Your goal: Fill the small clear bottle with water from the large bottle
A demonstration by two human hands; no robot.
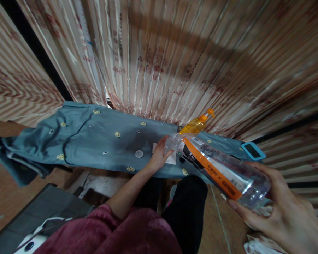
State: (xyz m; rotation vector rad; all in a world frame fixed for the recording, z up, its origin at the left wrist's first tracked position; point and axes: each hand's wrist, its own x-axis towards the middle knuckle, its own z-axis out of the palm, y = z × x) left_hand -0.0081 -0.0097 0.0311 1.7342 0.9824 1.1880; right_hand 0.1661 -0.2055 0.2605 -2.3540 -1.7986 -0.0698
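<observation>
A large clear plastic bottle (pixel 219 165) with an orange and black label slants across the view above the cloth-covered table. My right hand (pixel 283 204) grips it around its base, at the lower right. At the other end, my left hand (pixel 159 155) has its fingers closed at the narrow neck. Partly under the left hand lies a piece of white paper (pixel 171 159). To the left of that hand, a small round whitish disc (pixel 139 154) rests on the cloth. Just behind the bottle stands a yellow pump bottle (pixel 193 126), its lower part hidden.
A blue-green cloth (pixel 87 141) with pineapple prints covers the long narrow table. Toward its right end is a blue-framed device with a dark screen (pixel 253 151). Patterned curtains (pixel 159 63) hang behind. A dark box-like surface (pixel 39 211) holds a white device (pixel 33 243) with a cable.
</observation>
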